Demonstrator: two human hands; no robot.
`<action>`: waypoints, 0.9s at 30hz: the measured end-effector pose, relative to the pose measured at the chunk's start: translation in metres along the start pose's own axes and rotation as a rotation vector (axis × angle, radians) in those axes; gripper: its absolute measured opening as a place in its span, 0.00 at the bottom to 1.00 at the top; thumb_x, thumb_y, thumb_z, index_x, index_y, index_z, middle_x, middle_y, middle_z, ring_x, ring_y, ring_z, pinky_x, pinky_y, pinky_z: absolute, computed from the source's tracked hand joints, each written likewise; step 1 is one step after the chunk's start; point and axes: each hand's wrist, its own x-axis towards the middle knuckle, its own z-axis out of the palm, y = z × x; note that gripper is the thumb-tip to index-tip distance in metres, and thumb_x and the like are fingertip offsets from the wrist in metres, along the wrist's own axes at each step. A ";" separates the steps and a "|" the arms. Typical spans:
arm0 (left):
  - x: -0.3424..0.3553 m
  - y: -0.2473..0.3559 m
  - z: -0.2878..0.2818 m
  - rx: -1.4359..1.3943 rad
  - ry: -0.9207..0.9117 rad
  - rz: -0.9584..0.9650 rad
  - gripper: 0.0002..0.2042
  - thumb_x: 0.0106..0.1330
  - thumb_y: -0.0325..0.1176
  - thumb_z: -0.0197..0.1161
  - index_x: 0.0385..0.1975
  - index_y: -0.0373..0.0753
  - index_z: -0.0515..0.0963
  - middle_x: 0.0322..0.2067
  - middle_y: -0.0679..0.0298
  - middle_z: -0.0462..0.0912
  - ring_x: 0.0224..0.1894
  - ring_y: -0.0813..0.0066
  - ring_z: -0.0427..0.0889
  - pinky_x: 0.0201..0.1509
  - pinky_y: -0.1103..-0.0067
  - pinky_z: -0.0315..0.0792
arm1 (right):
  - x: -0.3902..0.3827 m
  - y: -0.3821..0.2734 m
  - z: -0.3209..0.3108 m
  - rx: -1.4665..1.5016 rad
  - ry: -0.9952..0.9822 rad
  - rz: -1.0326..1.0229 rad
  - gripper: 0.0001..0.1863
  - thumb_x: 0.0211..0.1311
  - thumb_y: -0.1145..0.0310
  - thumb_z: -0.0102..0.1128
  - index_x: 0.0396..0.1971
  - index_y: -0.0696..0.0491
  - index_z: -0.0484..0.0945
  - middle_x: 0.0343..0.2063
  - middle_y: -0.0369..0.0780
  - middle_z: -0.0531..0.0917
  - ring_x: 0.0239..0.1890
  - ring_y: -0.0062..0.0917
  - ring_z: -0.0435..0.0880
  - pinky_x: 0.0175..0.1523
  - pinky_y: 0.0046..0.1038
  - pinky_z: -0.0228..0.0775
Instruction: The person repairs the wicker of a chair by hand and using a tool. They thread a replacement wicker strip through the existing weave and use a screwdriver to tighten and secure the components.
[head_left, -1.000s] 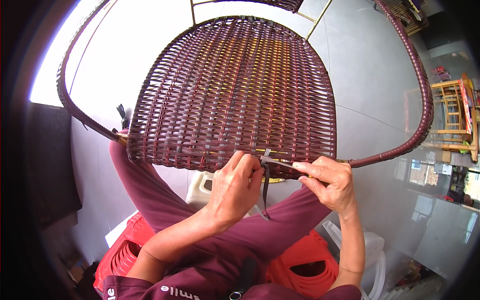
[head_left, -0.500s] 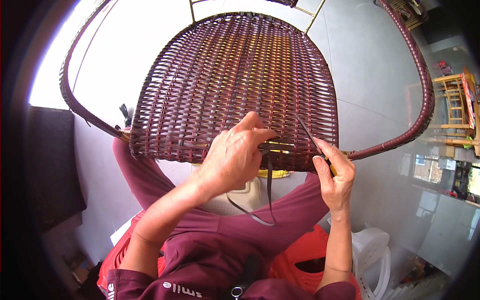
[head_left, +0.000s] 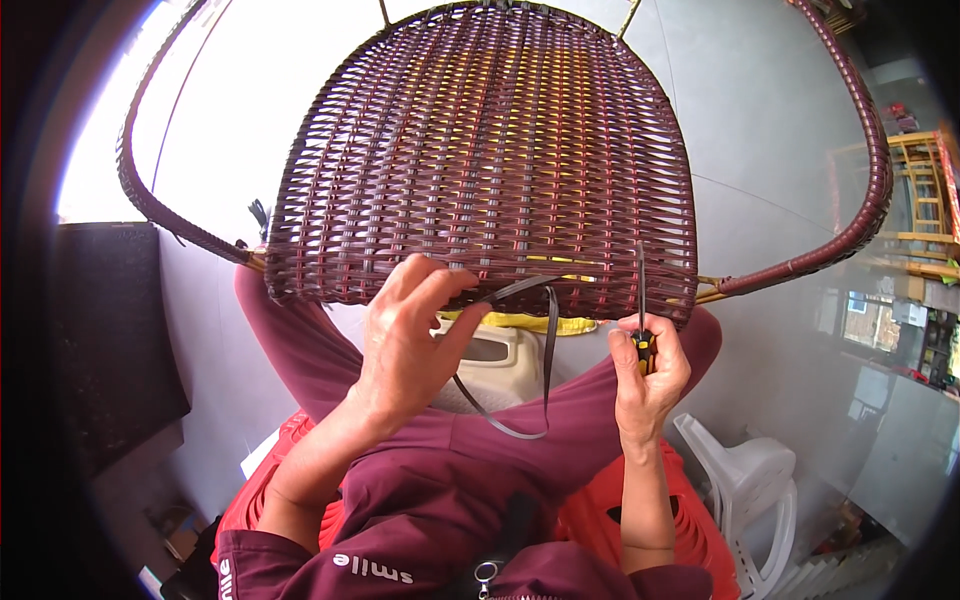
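Left fingers [head_left: 437, 287] farther left, spread beside dark strand [head_left: 552, 325]; right fingers [head_left: 627, 368] around screwdriver [head_left: 645, 344]; cream plastic piece [head_left: 513, 372] below, opening dark

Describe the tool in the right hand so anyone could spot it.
Find the dark maroon woven chair seat. At its lower right edge, the right hand grips a yellow-and-black-handled tool with a slender shaft. Unlike the looping dark flat strip to its left, it is straight and partly yellow.
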 end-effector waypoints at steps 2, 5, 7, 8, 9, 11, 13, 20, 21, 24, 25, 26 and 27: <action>-0.003 -0.002 0.011 0.068 0.069 0.049 0.13 0.49 0.28 0.70 0.35 0.36 0.78 0.28 0.60 0.74 0.33 0.60 0.75 0.38 0.70 0.71 | 0.005 -0.003 0.003 0.025 0.020 -0.008 0.08 0.57 0.76 0.63 0.34 0.60 0.74 0.25 0.32 0.79 0.24 0.09 0.73 0.30 0.13 0.65; -0.003 0.003 0.019 0.088 0.077 0.070 0.14 0.50 0.27 0.69 0.37 0.37 0.77 0.30 0.60 0.75 0.33 0.60 0.74 0.37 0.70 0.71 | 0.016 -0.013 0.007 0.074 0.019 -0.044 0.07 0.57 0.78 0.63 0.34 0.60 0.75 0.26 0.32 0.80 0.25 0.09 0.73 0.31 0.13 0.66; -0.004 0.006 0.025 0.119 0.120 0.162 0.12 0.50 0.26 0.68 0.35 0.36 0.77 0.30 0.61 0.75 0.32 0.60 0.73 0.36 0.70 0.70 | 0.022 -0.021 0.009 0.035 -0.003 -0.068 0.07 0.57 0.78 0.63 0.34 0.59 0.75 0.26 0.32 0.80 0.25 0.09 0.74 0.31 0.13 0.66; -0.004 0.007 0.027 0.148 0.125 0.200 0.12 0.50 0.25 0.68 0.34 0.36 0.77 0.29 0.61 0.75 0.32 0.60 0.73 0.36 0.70 0.70 | 0.023 -0.022 0.009 0.001 -0.022 -0.084 0.07 0.57 0.78 0.63 0.34 0.59 0.75 0.26 0.32 0.80 0.25 0.10 0.74 0.31 0.14 0.67; -0.003 0.010 0.029 0.157 0.162 0.203 0.09 0.48 0.23 0.68 0.30 0.37 0.79 0.27 0.62 0.78 0.29 0.62 0.75 0.35 0.72 0.70 | 0.024 -0.018 0.010 0.027 -0.030 -0.069 0.07 0.56 0.78 0.64 0.34 0.58 0.76 0.26 0.32 0.80 0.26 0.10 0.75 0.32 0.15 0.68; -0.003 0.008 0.035 0.149 0.181 0.197 0.09 0.48 0.22 0.68 0.29 0.37 0.78 0.27 0.62 0.78 0.29 0.62 0.75 0.34 0.72 0.70 | 0.023 -0.016 0.013 0.011 -0.035 -0.076 0.08 0.56 0.78 0.64 0.34 0.58 0.76 0.27 0.32 0.81 0.26 0.10 0.76 0.32 0.15 0.68; -0.002 0.008 0.038 0.141 0.214 0.191 0.08 0.48 0.21 0.68 0.27 0.37 0.78 0.25 0.63 0.78 0.28 0.63 0.75 0.32 0.73 0.70 | 0.022 -0.013 0.016 -0.030 -0.049 -0.085 0.08 0.56 0.77 0.65 0.35 0.59 0.76 0.27 0.34 0.82 0.26 0.12 0.77 0.32 0.16 0.69; -0.001 0.013 0.050 0.131 0.228 0.182 0.07 0.48 0.21 0.67 0.24 0.37 0.76 0.21 0.65 0.76 0.24 0.65 0.74 0.29 0.73 0.68 | 0.038 -0.016 0.022 -0.207 -0.069 -0.165 0.09 0.52 0.78 0.66 0.33 0.60 0.76 0.25 0.40 0.82 0.23 0.22 0.79 0.29 0.21 0.68; 0.000 0.013 0.053 0.129 0.246 0.187 0.06 0.48 0.21 0.67 0.22 0.38 0.75 0.19 0.65 0.75 0.22 0.66 0.73 0.28 0.74 0.67 | 0.042 -0.022 0.024 -0.230 -0.065 -0.180 0.09 0.51 0.78 0.66 0.32 0.61 0.76 0.24 0.41 0.80 0.24 0.27 0.80 0.29 0.24 0.68; 0.000 0.015 0.056 0.109 0.243 0.140 0.06 0.48 0.22 0.66 0.22 0.39 0.75 0.18 0.66 0.74 0.20 0.68 0.73 0.27 0.74 0.67 | 0.055 -0.028 0.027 -0.284 -0.100 -0.346 0.08 0.51 0.79 0.65 0.31 0.61 0.75 0.23 0.41 0.77 0.25 0.28 0.79 0.28 0.26 0.68; 0.000 0.015 0.056 0.112 0.245 0.139 0.06 0.48 0.22 0.66 0.22 0.39 0.75 0.18 0.66 0.74 0.20 0.68 0.73 0.27 0.74 0.67 | 0.056 -0.031 0.029 -0.297 -0.114 -0.328 0.08 0.49 0.79 0.64 0.30 0.61 0.75 0.23 0.41 0.75 0.24 0.32 0.78 0.28 0.29 0.68; 0.000 0.015 0.057 0.106 0.249 0.126 0.06 0.49 0.23 0.66 0.21 0.39 0.74 0.18 0.67 0.74 0.19 0.69 0.73 0.26 0.74 0.67 | 0.059 -0.031 0.029 -0.297 -0.115 -0.328 0.08 0.49 0.79 0.64 0.30 0.61 0.75 0.23 0.41 0.75 0.24 0.32 0.78 0.28 0.29 0.68; 0.000 0.015 0.059 0.100 0.254 0.112 0.06 0.49 0.23 0.66 0.21 0.39 0.74 0.17 0.67 0.74 0.19 0.70 0.73 0.25 0.75 0.67 | 0.062 -0.031 0.029 -0.342 -0.156 -0.319 0.08 0.49 0.79 0.64 0.29 0.61 0.76 0.23 0.42 0.76 0.24 0.32 0.78 0.29 0.29 0.68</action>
